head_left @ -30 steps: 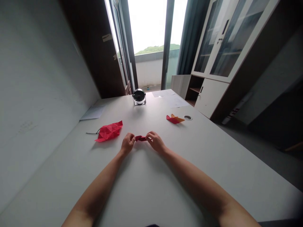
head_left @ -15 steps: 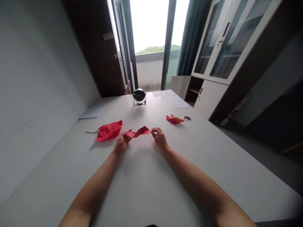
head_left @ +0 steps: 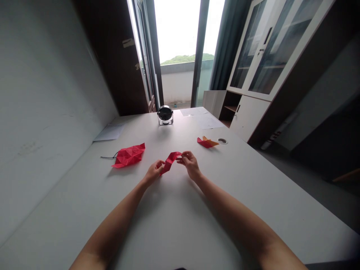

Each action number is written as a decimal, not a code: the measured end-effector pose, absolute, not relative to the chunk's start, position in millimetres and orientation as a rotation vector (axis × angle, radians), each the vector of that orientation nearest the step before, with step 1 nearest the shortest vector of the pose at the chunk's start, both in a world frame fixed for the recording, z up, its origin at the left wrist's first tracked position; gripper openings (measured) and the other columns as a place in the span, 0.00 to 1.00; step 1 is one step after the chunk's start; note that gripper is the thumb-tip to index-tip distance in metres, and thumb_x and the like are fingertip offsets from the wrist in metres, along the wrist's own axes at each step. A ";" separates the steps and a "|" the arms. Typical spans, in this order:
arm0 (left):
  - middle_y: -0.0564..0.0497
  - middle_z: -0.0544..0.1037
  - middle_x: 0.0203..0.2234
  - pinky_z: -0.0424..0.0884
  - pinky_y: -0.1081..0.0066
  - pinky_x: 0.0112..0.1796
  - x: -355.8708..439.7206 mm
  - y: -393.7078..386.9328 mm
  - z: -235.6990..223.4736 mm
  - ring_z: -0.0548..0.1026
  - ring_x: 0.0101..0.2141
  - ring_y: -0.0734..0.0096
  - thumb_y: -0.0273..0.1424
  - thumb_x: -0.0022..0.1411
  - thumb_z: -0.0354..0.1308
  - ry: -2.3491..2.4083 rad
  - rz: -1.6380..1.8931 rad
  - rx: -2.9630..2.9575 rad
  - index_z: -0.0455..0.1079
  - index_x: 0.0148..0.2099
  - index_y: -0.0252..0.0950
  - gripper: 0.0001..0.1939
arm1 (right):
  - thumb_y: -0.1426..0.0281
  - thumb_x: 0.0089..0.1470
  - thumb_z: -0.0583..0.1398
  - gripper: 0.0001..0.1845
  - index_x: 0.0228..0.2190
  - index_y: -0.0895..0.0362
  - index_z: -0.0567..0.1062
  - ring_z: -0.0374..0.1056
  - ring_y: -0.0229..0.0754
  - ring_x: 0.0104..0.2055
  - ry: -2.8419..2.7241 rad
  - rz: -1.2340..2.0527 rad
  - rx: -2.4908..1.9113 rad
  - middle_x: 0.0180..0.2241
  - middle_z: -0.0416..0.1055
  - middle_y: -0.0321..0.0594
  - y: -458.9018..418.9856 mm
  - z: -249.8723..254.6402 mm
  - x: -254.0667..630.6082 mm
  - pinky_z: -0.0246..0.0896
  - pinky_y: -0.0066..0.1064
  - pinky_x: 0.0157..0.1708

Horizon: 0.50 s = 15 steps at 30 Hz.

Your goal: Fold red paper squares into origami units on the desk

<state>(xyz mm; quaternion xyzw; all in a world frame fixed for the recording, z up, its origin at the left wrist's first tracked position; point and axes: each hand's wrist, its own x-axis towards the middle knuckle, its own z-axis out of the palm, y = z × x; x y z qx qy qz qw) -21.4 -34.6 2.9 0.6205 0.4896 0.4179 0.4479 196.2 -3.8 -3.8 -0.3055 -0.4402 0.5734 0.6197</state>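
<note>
Both hands hold a folded strip of red paper (head_left: pixel 170 160) above the white table (head_left: pixel 174 225). My left hand (head_left: pixel 154 170) is closed on its lower left end. The upper right end is pinched in my right hand (head_left: pixel 190 162), with the other fingers bent below it. Between them the strip slants up to the right, creased and bent. To the left lies a larger creased red paper piece (head_left: pixel 129 155), with a thin black cord (head_left: pixel 108 157) at its left side. Right of my hands sits a red and orange folded paper piece (head_left: pixel 207 141).
A round black and silver device (head_left: pixel 165 114) on a stand is at the table's far side. Papers (head_left: pixel 109 132) lie at the far left, and other sheets (head_left: pixel 209 122) at the far right. A round cable hole (head_left: pixel 222 141) is near the right edge. A wall (head_left: pixel 56 112) borders the left.
My left hand has moved right and slightly down, closer to my right hand. The red strip has turned from nearly level to a steep slant. The other papers stay put.
</note>
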 end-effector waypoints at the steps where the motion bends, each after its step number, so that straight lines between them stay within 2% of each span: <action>1: 0.51 0.75 0.30 0.62 0.73 0.32 -20.4 -36.0 5.6 0.70 0.30 0.70 0.45 0.59 0.59 1.208 1.001 1.578 0.72 0.41 0.33 0.19 | 0.61 0.53 0.65 0.14 0.36 0.53 0.67 0.78 0.45 0.36 -0.995 1.351 -0.676 0.32 0.74 0.35 -5.1 -2.4 195.8 0.74 0.40 0.40; 3: 0.50 0.76 0.31 0.62 0.72 0.33 -19.3 -38.8 11.3 0.70 0.32 0.69 0.48 0.61 0.56 1.178 0.945 1.600 0.73 0.42 0.33 0.22 | 0.62 0.52 0.65 0.14 0.36 0.53 0.67 0.78 0.44 0.37 -0.968 1.411 -0.630 0.33 0.74 0.34 -6.7 -0.3 195.3 0.74 0.40 0.41; 6: 0.52 0.71 0.25 0.58 0.73 0.29 -18.8 -42.8 17.8 0.66 0.26 0.73 0.52 0.62 0.54 1.135 0.905 1.533 0.72 0.36 0.33 0.25 | 0.64 0.52 0.66 0.13 0.36 0.52 0.68 0.77 0.43 0.37 -0.935 1.458 -0.590 0.33 0.74 0.34 -7.6 1.3 195.4 0.74 0.39 0.41; 8: 0.54 0.69 0.22 0.56 0.73 0.28 -18.2 -45.3 19.8 0.63 0.24 0.75 0.52 0.61 0.55 1.100 0.894 1.481 0.72 0.34 0.33 0.25 | 0.64 0.52 0.66 0.13 0.36 0.52 0.68 0.77 0.43 0.37 -0.923 1.469 -0.582 0.33 0.74 0.34 -7.7 2.1 195.9 0.74 0.39 0.42; 12: 0.50 0.74 0.28 0.61 0.73 0.32 -16.0 -47.5 18.3 0.68 0.28 0.72 0.48 0.57 0.62 1.004 0.921 1.348 0.74 0.41 0.32 0.23 | 0.65 0.52 0.66 0.12 0.36 0.52 0.69 0.76 0.42 0.37 -0.923 1.490 -0.567 0.33 0.74 0.34 -8.4 3.2 197.1 0.74 0.40 0.42; 15: 0.49 0.76 0.30 0.63 0.72 0.33 -14.8 -45.8 14.5 0.70 0.29 0.72 0.44 0.54 0.65 0.960 0.960 1.240 0.74 0.42 0.31 0.22 | 0.66 0.52 0.65 0.11 0.36 0.52 0.70 0.75 0.42 0.37 -0.966 1.489 -0.571 0.33 0.74 0.34 -8.6 1.5 197.0 0.74 0.40 0.42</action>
